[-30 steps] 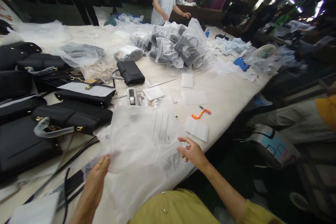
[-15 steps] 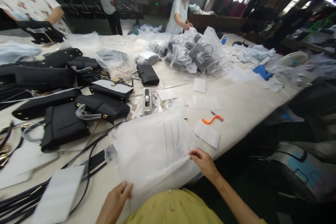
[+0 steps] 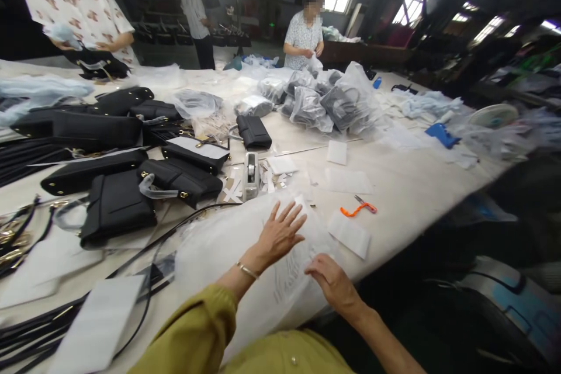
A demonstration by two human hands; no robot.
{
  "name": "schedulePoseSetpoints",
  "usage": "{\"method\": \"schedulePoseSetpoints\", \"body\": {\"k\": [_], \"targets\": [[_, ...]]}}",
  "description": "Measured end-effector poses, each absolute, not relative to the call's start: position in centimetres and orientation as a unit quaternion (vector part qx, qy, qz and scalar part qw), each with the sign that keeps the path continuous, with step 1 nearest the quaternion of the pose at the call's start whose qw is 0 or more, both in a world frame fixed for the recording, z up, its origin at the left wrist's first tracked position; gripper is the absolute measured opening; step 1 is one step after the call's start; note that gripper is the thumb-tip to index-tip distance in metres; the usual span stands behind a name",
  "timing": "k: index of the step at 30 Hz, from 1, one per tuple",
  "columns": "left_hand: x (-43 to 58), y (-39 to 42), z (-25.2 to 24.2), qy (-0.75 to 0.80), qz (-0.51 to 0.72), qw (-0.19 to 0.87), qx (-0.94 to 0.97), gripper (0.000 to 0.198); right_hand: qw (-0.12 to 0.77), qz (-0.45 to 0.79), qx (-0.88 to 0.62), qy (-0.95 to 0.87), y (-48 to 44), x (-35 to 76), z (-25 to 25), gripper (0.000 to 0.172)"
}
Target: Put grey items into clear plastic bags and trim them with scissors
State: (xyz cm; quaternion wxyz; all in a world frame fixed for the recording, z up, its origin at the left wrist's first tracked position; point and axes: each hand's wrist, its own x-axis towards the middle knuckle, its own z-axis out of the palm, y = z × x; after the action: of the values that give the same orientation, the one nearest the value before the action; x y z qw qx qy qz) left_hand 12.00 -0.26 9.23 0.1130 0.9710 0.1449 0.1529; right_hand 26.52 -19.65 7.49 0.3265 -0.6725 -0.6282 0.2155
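A translucent plastic bag (image 3: 219, 251) with printed lines of text lies flat on the table edge before me. My left hand (image 3: 280, 235) is spread out over its upper part, palm down and fingers apart, holding nothing. At the bag's right side, my right hand (image 3: 336, 285) has its thumb and fingers closed on the plastic. White foam sheets (image 3: 349, 235) lie just beyond the right hand. Past them are small scissors (image 3: 366, 204) with an orange cord.
Black handbags (image 3: 118, 207) crowd the left, with black straps (image 3: 39, 327) in front. A tape dispenser (image 3: 251, 178) stands beyond the bag. Wrapped handbags (image 3: 311, 105) are heaped at the back. Several people stand behind the table, one person (image 3: 304, 38) by the heap.
My left hand has moved from the bag's near left corner up and right onto its surface, fingers spreading. My right hand stays at the right edge. The view has tilted slightly.
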Motion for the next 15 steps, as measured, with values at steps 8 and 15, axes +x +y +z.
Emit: {"method": "schedulePoseSetpoints", "body": {"k": [8,15], "targets": [[12.9,3.1,-3.4,0.155,0.038,0.175,0.972,0.068,0.192,0.056,-0.802,-0.563,-25.0,28.6,5.6,0.025],[13.7,2.2,-3.4,0.13,0.084,0.13,0.979,0.073,0.252,-0.095,-0.725,-0.634,-16.4,22.9,9.4,0.038]]}}
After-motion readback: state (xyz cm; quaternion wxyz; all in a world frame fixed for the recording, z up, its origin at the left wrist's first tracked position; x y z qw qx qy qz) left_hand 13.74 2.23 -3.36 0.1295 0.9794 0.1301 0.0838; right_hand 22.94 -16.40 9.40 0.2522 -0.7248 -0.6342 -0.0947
